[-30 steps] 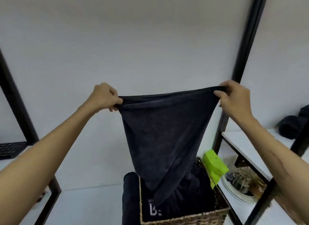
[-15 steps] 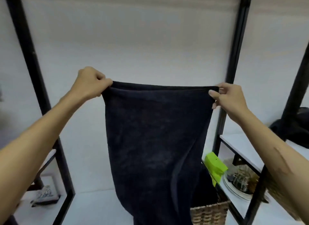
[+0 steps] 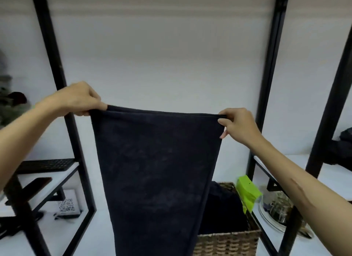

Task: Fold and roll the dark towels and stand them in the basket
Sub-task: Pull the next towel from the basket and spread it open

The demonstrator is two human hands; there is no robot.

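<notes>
Up high, towel hangs stretched btwn both hands, its top edge level and taut, the rest dropping straight down past the bottom of the frame. Left hand is clenched on the towel's top left corner, fingers curled over the hem w/ cloth hanging just below and to the right of the knuckles. Right hand pinches the top right corner, thumb on top, fingers tucked under the hem; cloth falls to the left of that hand. Basket sits low, behind and to the right of the towel, partly hidden by it. More dark cloth is inside the basket; can't tell if rolled. Green pack leans just right of the basket's rim. Black rack posts stand either side of the towel.
</notes>
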